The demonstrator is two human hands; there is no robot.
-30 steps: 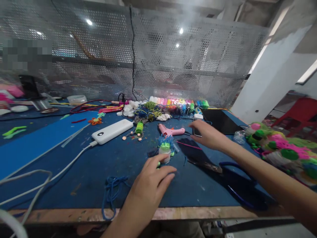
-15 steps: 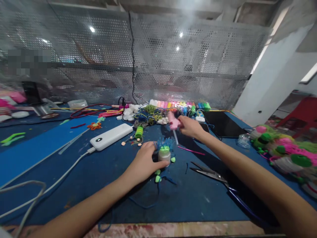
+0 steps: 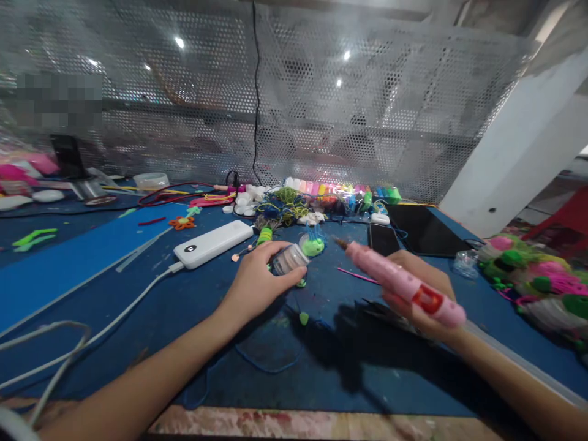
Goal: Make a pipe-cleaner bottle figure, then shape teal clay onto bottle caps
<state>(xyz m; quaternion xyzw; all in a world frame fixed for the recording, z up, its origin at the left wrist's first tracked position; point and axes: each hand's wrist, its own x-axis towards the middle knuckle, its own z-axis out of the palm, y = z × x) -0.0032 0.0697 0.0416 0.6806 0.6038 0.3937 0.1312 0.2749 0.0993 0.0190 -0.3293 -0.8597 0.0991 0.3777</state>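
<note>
Perforated metal mesh closes off the back of the scene, behind a blue worktop (image 3: 92, 269) with a worn front edge. At centre frame the left hand (image 3: 257, 285) has its fingers clamped on a small clear jar (image 3: 287, 260) tipped on its side; the jar carries a green tuft (image 3: 313, 245) at its far end. Right of centre, the right hand (image 3: 420, 294) has its fingers closed around a pink glue gun (image 3: 399, 283), nozzle pointing up-left toward the jar, not touching it. A white power bank (image 3: 212, 244) with its cable lies left of the jar. A black phone (image 3: 383, 239) and a dark tablet (image 3: 425, 229) lie beyond the glue gun. Tangled yarn (image 3: 282, 205) and coloured pots (image 3: 340, 193) line the back edge. Bright pompoms (image 3: 537, 275) crowd the right edge.
</note>
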